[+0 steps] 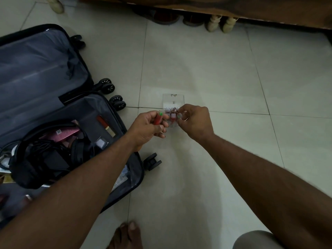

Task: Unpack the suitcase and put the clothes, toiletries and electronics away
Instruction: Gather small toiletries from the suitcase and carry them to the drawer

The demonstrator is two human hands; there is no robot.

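An open dark suitcase (59, 56) lies on the floor at the left; its lower half holds black headphones (75, 150), cables, a pink box (64, 134) and other small items. A clear plastic organiser (172, 100) stands on the tiles in the middle, with several small tubes in its slots. My left hand (147, 128) grips a red tube with a green tip (159, 119) just left of the organiser. My right hand (195, 121) pinches a small green-topped tube (179, 115) at the organiser's right side.
A wooden bed frame (233, 8) runs along the top, with shoes (221, 23) and sandals under its edge. The suitcase wheels (152, 161) stick out onto the pale tiled floor. My bare foot (127, 234) and knee (255, 239) show at the bottom.
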